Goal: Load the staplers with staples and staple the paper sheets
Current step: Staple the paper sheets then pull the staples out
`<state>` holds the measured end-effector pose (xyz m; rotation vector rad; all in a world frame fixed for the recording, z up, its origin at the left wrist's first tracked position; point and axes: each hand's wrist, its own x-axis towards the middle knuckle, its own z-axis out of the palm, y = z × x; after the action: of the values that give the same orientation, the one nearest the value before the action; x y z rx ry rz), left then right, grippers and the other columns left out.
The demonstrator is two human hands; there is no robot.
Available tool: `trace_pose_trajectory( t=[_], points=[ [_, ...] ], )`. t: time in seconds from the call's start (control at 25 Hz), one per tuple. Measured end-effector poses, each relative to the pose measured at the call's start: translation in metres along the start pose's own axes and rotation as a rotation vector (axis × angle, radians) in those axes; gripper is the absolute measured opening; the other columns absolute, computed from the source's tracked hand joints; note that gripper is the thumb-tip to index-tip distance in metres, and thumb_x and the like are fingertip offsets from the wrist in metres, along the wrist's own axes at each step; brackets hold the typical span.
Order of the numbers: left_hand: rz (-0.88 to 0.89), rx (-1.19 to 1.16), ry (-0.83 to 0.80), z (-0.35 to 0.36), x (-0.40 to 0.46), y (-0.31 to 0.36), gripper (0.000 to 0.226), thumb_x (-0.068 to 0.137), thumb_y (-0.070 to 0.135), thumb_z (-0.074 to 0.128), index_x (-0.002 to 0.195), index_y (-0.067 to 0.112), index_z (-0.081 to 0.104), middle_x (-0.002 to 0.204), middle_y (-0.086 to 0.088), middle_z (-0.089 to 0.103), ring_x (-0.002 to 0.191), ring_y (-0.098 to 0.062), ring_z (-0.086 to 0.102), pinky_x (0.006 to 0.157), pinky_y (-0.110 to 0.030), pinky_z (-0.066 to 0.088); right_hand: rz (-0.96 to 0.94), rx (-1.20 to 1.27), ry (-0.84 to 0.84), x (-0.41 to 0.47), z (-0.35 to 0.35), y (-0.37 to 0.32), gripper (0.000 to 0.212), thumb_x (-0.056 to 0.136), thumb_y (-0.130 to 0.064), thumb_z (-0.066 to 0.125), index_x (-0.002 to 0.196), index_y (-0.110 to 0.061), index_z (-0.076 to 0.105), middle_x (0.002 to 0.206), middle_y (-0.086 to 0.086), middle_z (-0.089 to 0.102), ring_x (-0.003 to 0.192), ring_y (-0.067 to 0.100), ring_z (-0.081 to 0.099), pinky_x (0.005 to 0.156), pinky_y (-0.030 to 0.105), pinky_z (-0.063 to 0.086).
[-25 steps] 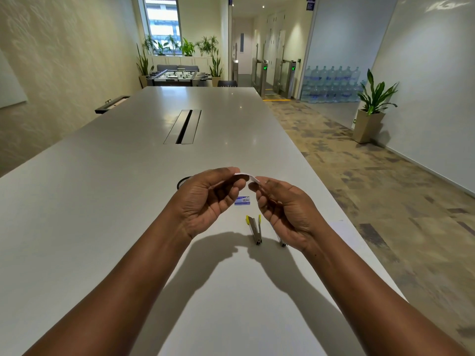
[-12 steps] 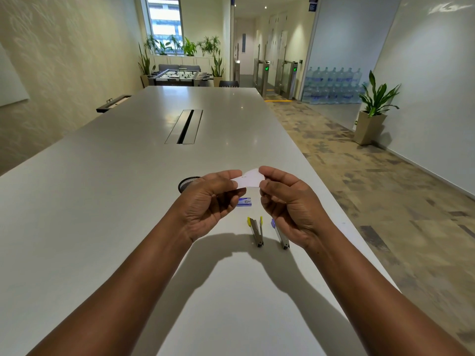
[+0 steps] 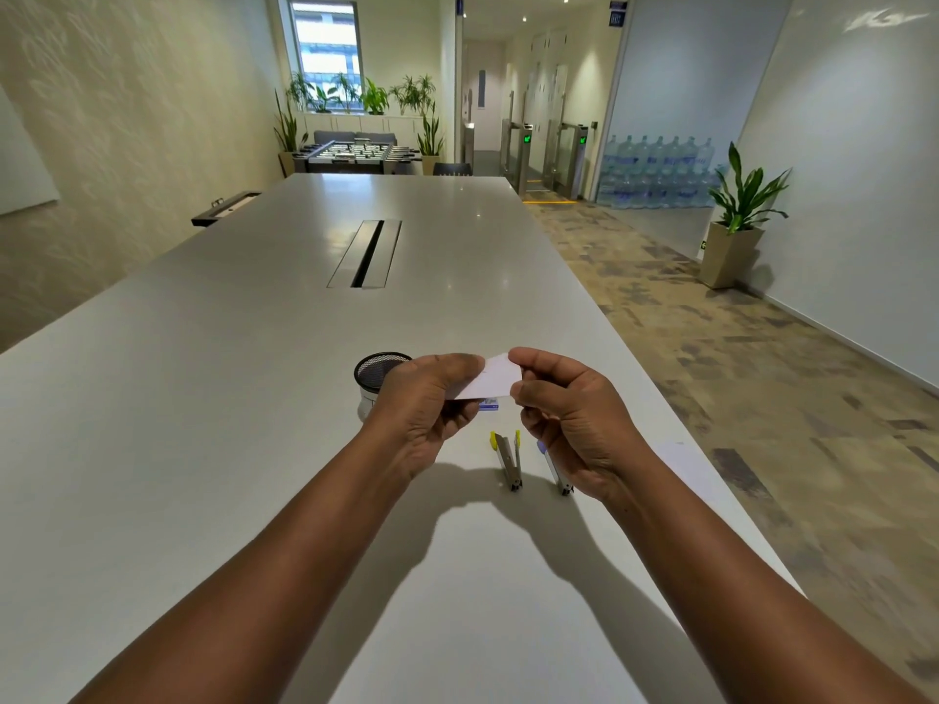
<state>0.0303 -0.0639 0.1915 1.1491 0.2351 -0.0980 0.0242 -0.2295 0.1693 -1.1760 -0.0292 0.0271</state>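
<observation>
A small white paper sheet [image 3: 492, 379] is held above the table between both hands, my left hand [image 3: 429, 403] pinching its left edge and my right hand [image 3: 569, 419] its right edge. Below them a yellow-tipped stapler [image 3: 507, 458] lies opened out on the table. A second stapler with a pale blue tip [image 3: 555, 470] lies beside it, partly hidden by my right hand. A small blue staple box [image 3: 489, 404] peeks out under the paper.
A black mesh cup [image 3: 378, 370] stands just left of my left hand. More white paper [image 3: 686, 467] lies near the table's right edge [image 3: 655, 398]. A cable slot [image 3: 367, 254] runs along the table's middle.
The paper has turned from edge-on to facing me, flat between both hands. Both hands rose slightly, and the mesh cup and second stapler came into view.
</observation>
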Motion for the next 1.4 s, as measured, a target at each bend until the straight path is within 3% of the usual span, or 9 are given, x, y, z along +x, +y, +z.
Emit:
trace_pose_trajectory(
  t=[0.2,0.48,0.68,0.76,0.96,1.2,1.4],
  points=[
    [-0.013,-0.055,-0.005,0.004,0.002,-0.003,0.009,0.08,0.006,0.079,0.085,0.006,0.071,0.074,-0.009,0.075,0.058,-0.016,0.069,0.053,-0.024,0.055,-0.008,0.013,0.02,0.001,0.0,-0.003,0.031,0.085,0.013,0.067,0.11,-0.003,0.076,0.082,0.007,0.071,0.062,0.012,0.062,0.055,0.021,0.05],
    [0.088,0.05,-0.097,0.0,0.003,-0.002,0.023,0.076,-0.009,0.077,0.094,0.004,0.072,0.082,-0.01,0.076,0.069,-0.019,0.072,0.062,-0.023,0.058,-0.012,0.036,0.027,0.003,0.0,-0.007,0.031,0.087,0.013,0.065,0.112,-0.003,0.074,0.085,0.007,0.074,0.061,0.011,0.065,0.057,0.021,0.051],
    [0.071,-0.032,0.004,0.001,0.008,-0.002,0.008,0.084,0.009,0.077,0.09,0.008,0.071,0.075,-0.007,0.075,0.06,-0.015,0.069,0.053,-0.024,0.054,-0.088,-0.093,-0.039,0.002,0.003,-0.004,0.033,0.086,0.012,0.066,0.11,-0.009,0.076,0.08,0.001,0.065,0.06,0.011,0.056,0.058,0.023,0.047],
    [0.119,0.006,-0.047,-0.002,0.01,-0.004,0.009,0.085,0.008,0.076,0.094,0.009,0.071,0.08,-0.006,0.074,0.06,-0.013,0.068,0.055,-0.023,0.055,-0.1,-0.118,-0.025,0.003,0.004,-0.004,0.031,0.086,0.01,0.067,0.108,-0.01,0.076,0.075,-0.003,0.065,0.061,0.012,0.054,0.059,0.025,0.045],
    [0.216,0.206,-0.201,-0.011,0.011,-0.012,0.031,0.084,-0.006,0.072,0.104,0.017,0.071,0.097,-0.007,0.077,0.078,-0.016,0.07,0.066,-0.025,0.056,-0.121,-0.258,0.083,0.008,-0.001,0.001,0.026,0.087,0.001,0.072,0.103,-0.019,0.076,0.085,0.001,0.069,0.072,0.012,0.066,0.063,0.024,0.052],
    [0.341,0.291,-0.161,-0.031,0.024,-0.027,0.035,0.087,-0.013,0.064,0.106,0.016,0.068,0.117,-0.009,0.065,0.101,-0.021,0.071,0.077,-0.028,0.06,-0.05,-0.221,0.094,0.021,-0.009,0.016,0.038,0.085,0.007,0.073,0.117,-0.011,0.065,0.079,0.003,0.075,0.07,0.014,0.069,0.064,0.024,0.055],
    [0.345,0.348,-0.089,-0.062,0.042,-0.047,0.041,0.089,-0.01,0.061,0.115,0.021,0.062,0.119,-0.006,0.063,0.099,-0.019,0.07,0.08,-0.031,0.06,-0.034,-0.367,0.086,0.031,-0.002,0.039,0.022,0.085,0.007,0.073,0.097,-0.011,0.071,0.067,-0.005,0.068,0.069,0.016,0.064,0.073,0.033,0.058]
  ],
)
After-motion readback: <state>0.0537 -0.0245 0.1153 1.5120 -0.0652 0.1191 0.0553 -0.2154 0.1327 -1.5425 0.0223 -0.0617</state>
